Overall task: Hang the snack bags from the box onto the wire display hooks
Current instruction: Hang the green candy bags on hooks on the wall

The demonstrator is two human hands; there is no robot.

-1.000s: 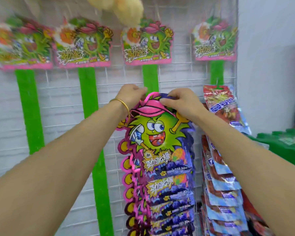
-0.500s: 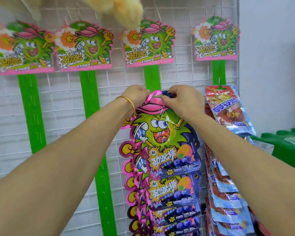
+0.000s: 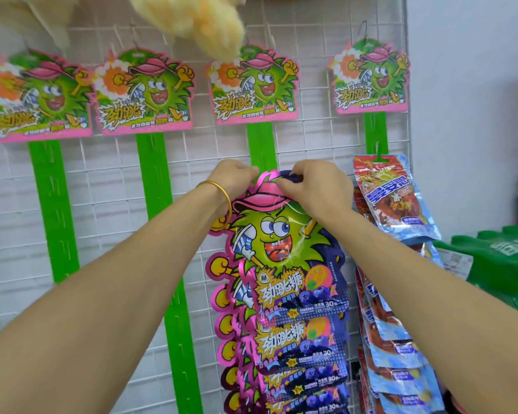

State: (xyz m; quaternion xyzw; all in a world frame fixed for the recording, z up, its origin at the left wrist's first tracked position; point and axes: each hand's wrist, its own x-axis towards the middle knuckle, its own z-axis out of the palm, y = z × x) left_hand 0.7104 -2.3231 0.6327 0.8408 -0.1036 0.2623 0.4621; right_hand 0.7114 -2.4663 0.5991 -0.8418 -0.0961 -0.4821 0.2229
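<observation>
A purple and pink snack bag with a green spiky cartoon face hangs at the top of a column of the same bags on a green hanging strip. My right hand pinches the bag's top edge. My left hand, with a gold bangle on its wrist, grips the same top edge from the left, right against the strip. The hook or clip under my fingers is hidden. The box is out of view.
A white wire grid carries three more green strips with header cards; the two at the left are bare. Red and blue bags fill the right strip. A green crate sits at the right, a yellow fluffy thing above.
The view has tilted slightly down and the bag sits a little lower in frame. Both hands stay at the bag's top edge, my right fingers now further over it.
</observation>
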